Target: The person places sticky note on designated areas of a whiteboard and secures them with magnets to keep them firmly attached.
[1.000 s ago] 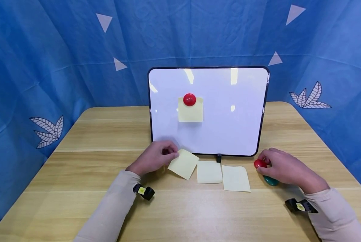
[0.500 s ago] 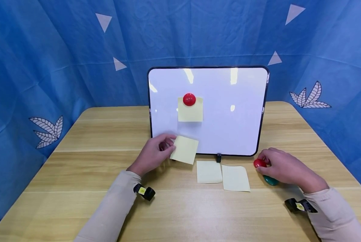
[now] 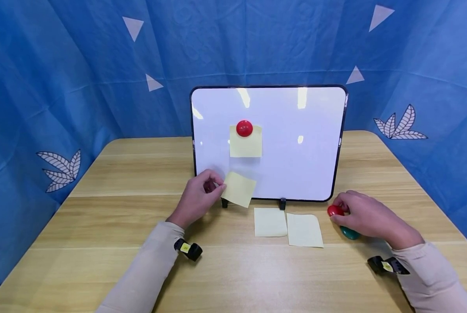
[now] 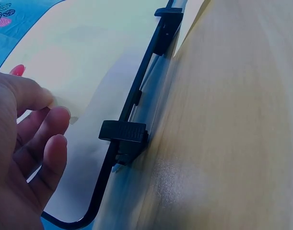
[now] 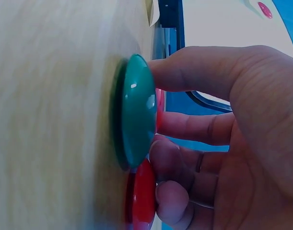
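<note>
My left hand point(image 3: 197, 196) pinches a pale yellow sticky note point(image 3: 240, 190) by its left edge, tilted before the lower left of the whiteboard point(image 3: 296, 169). In the left wrist view, thumb and fingers meet and largely hide the note. Higher on the board, a round red magnet point(image 3: 244, 128) holds another yellow note point(image 3: 246, 149). At the right, my right hand point(image 3: 368, 218) grips a red magnet point(image 3: 335, 210) between thumb and fingers. A green domed magnet point(image 5: 139, 112) lies on the table under that hand, and a second red one point(image 5: 144, 194) shows beside it.
Two more sticky notes lie side by side on the wooden table, a left one point(image 3: 270, 222) and a right one point(image 3: 305, 230). Black feet point(image 3: 282, 204) support the whiteboard's lower edge. A blue patterned curtain point(image 3: 257, 43) surrounds the table behind and at both sides.
My left hand has lifted the sticky note off the table, up and away from me, until it overlaps the board's lower edge. The right hand stays in place at the magnets.
</note>
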Demonstrator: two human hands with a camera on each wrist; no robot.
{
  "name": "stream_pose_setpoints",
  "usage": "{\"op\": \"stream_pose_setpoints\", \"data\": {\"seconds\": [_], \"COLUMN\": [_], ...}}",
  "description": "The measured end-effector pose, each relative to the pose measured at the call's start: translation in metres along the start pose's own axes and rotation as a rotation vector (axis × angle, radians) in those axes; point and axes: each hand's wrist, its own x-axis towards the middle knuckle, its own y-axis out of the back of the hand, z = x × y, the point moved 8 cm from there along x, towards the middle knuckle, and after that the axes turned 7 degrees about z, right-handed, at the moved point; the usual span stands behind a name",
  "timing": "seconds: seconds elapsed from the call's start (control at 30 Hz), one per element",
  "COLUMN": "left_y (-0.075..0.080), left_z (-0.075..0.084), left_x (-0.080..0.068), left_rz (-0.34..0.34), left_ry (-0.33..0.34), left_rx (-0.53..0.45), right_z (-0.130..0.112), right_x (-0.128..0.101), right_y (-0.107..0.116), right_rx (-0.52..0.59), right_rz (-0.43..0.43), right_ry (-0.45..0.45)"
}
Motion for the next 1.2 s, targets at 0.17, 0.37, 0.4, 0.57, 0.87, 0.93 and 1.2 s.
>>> {"op": "stream_pose_setpoints", "data": {"seconds": [0.17,0.37,0.4,0.57,0.87,0.93,1.2], "left_y": [0.000,0.003,0.004,0.007,0.000,-0.001,-0.008], "left_z": [0.005,0.010,0.010,0.010,0.009,0.010,0.015], "left_x": [0.000,0.001,0.001,0.001,0.001,0.002,0.006], "left_rz": [-0.008,0.013,0.020,0.042,0.011,0.014,0.008], "left_ry": [-0.081,-0.144,-0.144,-0.140,-0.142,-0.155,-0.202], "left_rx": [-0.051,-0.037,-0.023,0.017,0.025,0.038,0.082], "right_z": [0.000,-0.001,-0.001,-0.003,-0.003,-0.003,-0.001], "right_x": [0.002,0.005,0.005,0.006,0.005,0.005,0.002], "right_y": [0.000,-0.001,0.000,0.000,0.001,0.002,0.004], "right_rx": [-0.005,-0.008,-0.008,-0.005,-0.004,-0.006,0.012], "right_rz": [0.008,0.006,0.007,0.008,0.012,0.017,0.028], "right_ry": [0.000,-0.003,-0.003,-0.002,-0.001,0.000,-0.014]}}
